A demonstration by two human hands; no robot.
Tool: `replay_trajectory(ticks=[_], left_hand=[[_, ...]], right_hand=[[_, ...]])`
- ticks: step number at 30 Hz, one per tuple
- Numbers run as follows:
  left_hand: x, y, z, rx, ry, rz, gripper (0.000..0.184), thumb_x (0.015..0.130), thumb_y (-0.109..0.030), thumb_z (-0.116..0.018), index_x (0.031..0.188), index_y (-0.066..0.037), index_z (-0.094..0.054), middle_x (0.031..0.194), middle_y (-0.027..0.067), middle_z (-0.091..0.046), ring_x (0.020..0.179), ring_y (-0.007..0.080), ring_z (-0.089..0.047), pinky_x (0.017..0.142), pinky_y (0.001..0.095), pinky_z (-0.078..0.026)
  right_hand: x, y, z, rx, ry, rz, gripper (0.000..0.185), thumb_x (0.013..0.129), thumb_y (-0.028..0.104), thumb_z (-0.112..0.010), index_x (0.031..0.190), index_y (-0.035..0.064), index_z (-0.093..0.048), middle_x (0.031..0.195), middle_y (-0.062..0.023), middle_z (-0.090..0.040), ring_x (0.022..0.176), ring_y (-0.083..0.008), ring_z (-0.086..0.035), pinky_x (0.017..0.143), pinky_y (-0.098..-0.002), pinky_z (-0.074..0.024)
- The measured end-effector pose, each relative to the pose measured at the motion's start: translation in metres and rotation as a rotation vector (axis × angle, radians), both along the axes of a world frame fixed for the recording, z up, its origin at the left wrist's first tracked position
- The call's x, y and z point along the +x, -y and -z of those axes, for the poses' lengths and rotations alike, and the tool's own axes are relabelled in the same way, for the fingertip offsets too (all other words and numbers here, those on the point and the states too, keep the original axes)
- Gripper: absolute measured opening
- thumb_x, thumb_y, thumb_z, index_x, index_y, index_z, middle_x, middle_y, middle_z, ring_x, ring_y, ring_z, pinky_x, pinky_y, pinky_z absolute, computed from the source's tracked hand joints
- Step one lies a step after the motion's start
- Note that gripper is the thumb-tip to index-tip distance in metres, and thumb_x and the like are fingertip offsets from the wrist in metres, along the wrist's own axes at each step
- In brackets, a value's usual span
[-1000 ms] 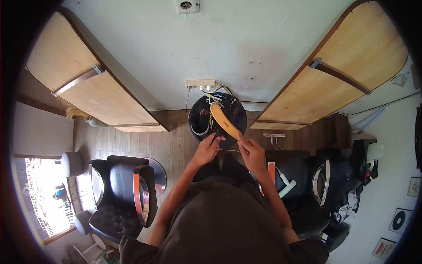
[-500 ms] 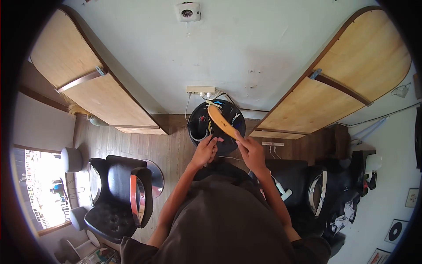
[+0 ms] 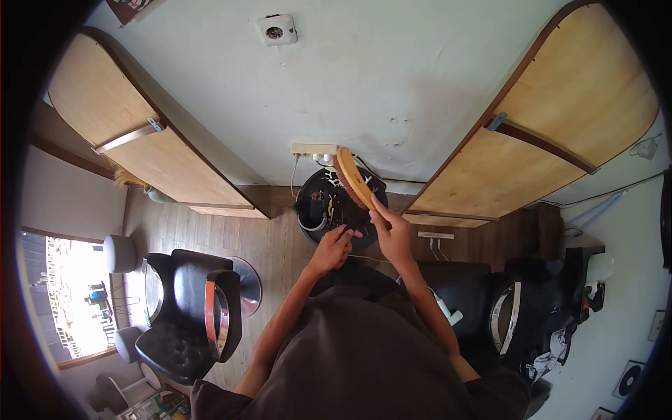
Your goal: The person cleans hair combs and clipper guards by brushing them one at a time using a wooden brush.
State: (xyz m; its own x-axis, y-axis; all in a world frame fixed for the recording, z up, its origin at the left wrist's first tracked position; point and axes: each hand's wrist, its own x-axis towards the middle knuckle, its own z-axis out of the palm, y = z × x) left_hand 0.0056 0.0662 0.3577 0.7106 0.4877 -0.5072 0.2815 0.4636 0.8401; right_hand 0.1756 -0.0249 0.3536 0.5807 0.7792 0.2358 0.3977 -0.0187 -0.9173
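Note:
A curved wooden brush [image 3: 357, 179] with brown bristles is held up by its lower end in my right hand [image 3: 390, 231]. Its bristles face left, over a round black tray [image 3: 306, 236]. My left hand [image 3: 332, 250] is closed at the tray's near edge, its fingers curled together; something small and pink shows beside its fingertips, and what it holds is too small to name. On the tray are a black cup [image 3: 312, 218], a dark clipper-like tool [image 3: 317, 203], a yellow item [image 3: 331, 203] and several small pale clips.
Behind the tray, a power strip [image 3: 314, 149] with plugs is at the wall's foot. Wooden panels stand at left [image 3: 171, 150] and right [image 3: 483, 168]. Black chairs stand at left [image 3: 189, 315] and right [image 3: 465, 294], the right one bearing a white object [image 3: 448, 311].
The brush has been raised and turned, so its bristles now show on the left. My right hand has moved up slightly with it. My left hand stays low, and the whole view has shifted a little.

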Motion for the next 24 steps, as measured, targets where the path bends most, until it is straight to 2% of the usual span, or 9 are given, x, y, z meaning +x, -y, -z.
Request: replay_trajectory(ticks=[1,3,10,13,16,18,19,22,24], left_hand=[[0.0,0.0,0.001,-0.043,0.005,-0.055,0.027,0.114,-0.024,-0.048,0.115,-0.005,-0.066,0.067,-0.0033,-0.047,0.042,0.0054,-0.039,0.038,0.0252,-0.03],[-0.001,-0.001,0.006,-0.041,0.015,-0.104,0.027,0.114,-0.024,-0.048,0.115,-0.004,-0.066,0.066,-0.0034,-0.046,0.043,0.0053,-0.039,0.038,0.0251,-0.03],[0.006,0.012,0.015,0.179,-0.045,-0.024,0.027,0.114,-0.024,-0.049,0.114,-0.005,-0.068,0.063,-0.0038,-0.044,0.045,0.0045,-0.039,0.04,0.0247,-0.031],[0.01,0.019,0.018,0.105,-0.048,-0.007,0.026,0.113,-0.023,-0.049,0.114,-0.006,-0.069,0.064,-0.004,-0.045,0.045,0.0043,-0.039,0.041,0.0243,-0.032],[0.011,0.021,0.015,0.039,-0.037,-0.038,0.027,0.113,-0.024,-0.049,0.115,-0.005,-0.069,0.065,-0.0043,-0.045,0.045,0.0041,-0.039,0.04,0.024,-0.031],[0.008,0.016,0.017,-0.016,-0.034,-0.059,0.027,0.113,-0.024,-0.049,0.114,-0.005,-0.069,0.066,-0.0045,-0.045,0.046,0.0039,-0.039,0.04,0.0239,-0.03],[0.006,0.014,0.018,-0.073,-0.03,-0.077,0.028,0.114,-0.025,-0.049,0.114,-0.005,-0.068,0.066,-0.0047,-0.045,0.046,0.0037,-0.038,0.04,0.0237,-0.03],[0.002,0.008,0.022,-0.114,0.013,-0.179,0.029,0.114,-0.025,-0.049,0.113,-0.004,-0.068,0.067,-0.005,-0.045,0.046,0.0034,-0.037,0.039,0.0238,-0.029],[-0.001,0.003,0.022,-0.098,0.017,-0.198,0.028,0.114,-0.025,-0.048,0.114,-0.005,-0.068,0.066,-0.0055,-0.045,0.046,0.003,-0.037,0.04,0.0236,-0.028]], right_hand=[[0.005,0.005,-0.005,0.0,-0.007,-0.005,0.047,0.1,0.012,-0.07,0.146,0.0196,-0.065,0.075,-0.0126,-0.058,0.064,-0.0283,-0.059,0.062,-0.0346,-0.0486],[0.016,0.021,-0.016,-0.05,0.296,-0.017,0.048,0.099,0.009,-0.071,0.145,0.019,-0.066,0.072,-0.0107,-0.054,0.061,-0.0212,-0.054,0.061,-0.031,-0.0459],[0.022,0.031,0.005,-0.14,0.449,-0.017,0.054,0.098,0.008,-0.072,0.147,0.0269,-0.064,0.076,-0.0116,-0.056,0.062,-0.0247,-0.057,0.06,-0.0364,-0.049],[0.02,0.016,0.014,-0.137,0.379,-0.019,0.048,0.1,0.015,-0.071,0.146,0.0273,-0.065,0.079,-0.0126,-0.06,0.068,-0.0304,-0.064,0.062,-0.0396,-0.0515],[0.017,0.003,0.019,-0.115,0.263,-0.005,0.046,0.1,0.014,-0.071,0.145,0.0233,-0.066,0.076,-0.0134,-0.058,0.066,-0.0294,-0.061,0.062,-0.0381,-0.0498],[0.014,-0.003,0.02,-0.032,-0.063,0.028,0.044,0.1,0.012,-0.072,0.143,0.0203,-0.068,0.072,-0.0102,-0.056,0.059,-0.0245,-0.052,0.058,-0.0339,-0.0445],[0.013,-0.001,0.019,-0.034,-0.064,0.023,0.044,0.1,0.012,-0.072,0.143,0.0203,-0.068,0.072,-0.0102,-0.056,0.059,-0.0245,-0.052,0.058,-0.0339,-0.0445],[0.019,0.016,0.014,-0.103,0.121,0.01,0.044,0.1,0.013,-0.071,0.144,0.0191,-0.067,0.072,-0.0124,-0.055,0.064,-0.0271,-0.059,0.062,-0.0381,-0.0486],[0.02,0.026,0.012,-0.059,0.344,0.016,0.047,0.099,0.011,-0.073,0.144,0.0225,-0.067,0.069,-0.0093,-0.049,0.06,-0.0227,-0.051,0.058,-0.0339,-0.0442]])
